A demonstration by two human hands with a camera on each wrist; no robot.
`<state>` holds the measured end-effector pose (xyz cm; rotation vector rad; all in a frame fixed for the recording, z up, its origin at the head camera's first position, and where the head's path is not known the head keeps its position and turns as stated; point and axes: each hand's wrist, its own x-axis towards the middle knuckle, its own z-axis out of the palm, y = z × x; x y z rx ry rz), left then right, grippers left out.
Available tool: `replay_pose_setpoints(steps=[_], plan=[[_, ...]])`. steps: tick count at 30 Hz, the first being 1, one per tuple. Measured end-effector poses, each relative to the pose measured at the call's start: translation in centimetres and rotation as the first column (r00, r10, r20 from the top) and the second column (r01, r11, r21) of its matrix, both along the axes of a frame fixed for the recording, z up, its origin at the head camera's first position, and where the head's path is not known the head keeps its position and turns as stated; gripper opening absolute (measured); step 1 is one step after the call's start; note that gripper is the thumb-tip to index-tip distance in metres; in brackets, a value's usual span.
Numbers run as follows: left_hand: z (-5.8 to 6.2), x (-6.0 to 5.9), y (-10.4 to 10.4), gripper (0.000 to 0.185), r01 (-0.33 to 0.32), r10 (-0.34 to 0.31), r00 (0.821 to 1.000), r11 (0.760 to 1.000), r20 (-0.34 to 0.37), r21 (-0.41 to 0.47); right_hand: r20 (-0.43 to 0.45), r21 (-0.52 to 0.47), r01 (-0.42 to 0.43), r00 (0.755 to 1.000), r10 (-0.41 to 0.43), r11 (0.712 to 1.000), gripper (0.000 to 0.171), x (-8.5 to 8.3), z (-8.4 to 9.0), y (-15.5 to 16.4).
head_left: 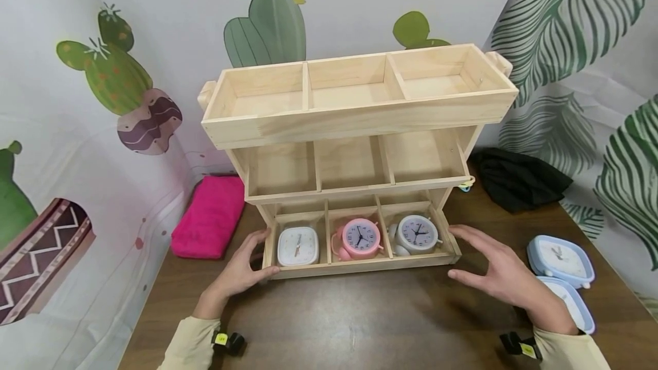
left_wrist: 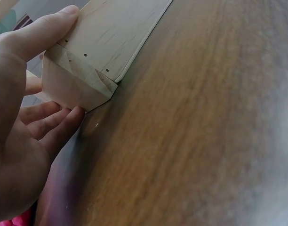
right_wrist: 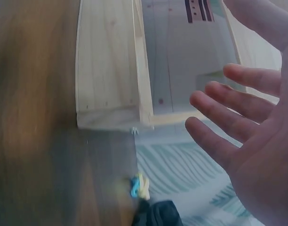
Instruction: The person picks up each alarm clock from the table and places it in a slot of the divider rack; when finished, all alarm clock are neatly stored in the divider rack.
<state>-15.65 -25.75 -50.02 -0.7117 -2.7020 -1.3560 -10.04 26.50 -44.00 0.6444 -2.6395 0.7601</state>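
Note:
A three-tier wooden shelf (head_left: 360, 121) stands on the table, each tier split into three compartments. My left hand (head_left: 239, 267) holds the left end of its bottom tier, thumb (left_wrist: 45, 33) on the front board and fingers around the end. Beyond the right end is my right hand (head_left: 496, 267), fingers spread and holding nothing; the right wrist view shows its palm beside the shelf. In the bottom tier sit a white square clock (head_left: 298, 246) at left, a pink round alarm clock (head_left: 361, 237) in the middle and a pale grey round alarm clock (head_left: 417, 233) at right.
Left of the shelf lies a bright pink cloth bundle (head_left: 209, 218). A black cloth (head_left: 519, 179) is behind on the right. Two light-blue square clocks, one a blue clock (head_left: 561, 258) at the back, lie by my right forearm. Small coloured bands (head_left: 466, 184) hang at the middle tier's right end.

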Motion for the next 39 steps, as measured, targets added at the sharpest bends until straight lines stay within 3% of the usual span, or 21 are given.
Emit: replay_pose_setpoints(steps=[5,14,21,32,39], plan=[[1.6,0.6,0.6,0.083,0.005,-0.005,1.000,1.000,0.009,-0.005,-0.033,-0.014,0.049,0.998,-0.050,0.999,0.085,0.8,-0.3,1.1],[1.5,0.4,0.7,0.084,0.007,-0.007,1.000,1.000,0.005,-0.002,-0.028,-0.077,0.134,0.990,-0.136,0.988,0.087,2.4,-0.3,3.1],[1.5,0.4,0.6,0.083,0.003,-0.003,1.000,1.000,0.002,-0.021,0.030,-0.078,0.204,0.979,-0.202,0.976,0.087,4.0,-0.5,5.2],[1.3,0.4,0.5,0.083,0.000,0.000,1.000,1.000,0.022,-0.019,0.119,-0.041,0.344,0.934,-0.337,0.938,0.082,5.4,-1.4,8.0],[1.5,0.4,0.5,0.083,0.001,-0.001,1.000,1.000,0.012,-0.019,0.176,0.032,0.437,0.883,-0.435,0.899,0.084,6.6,-2.1,9.0]])
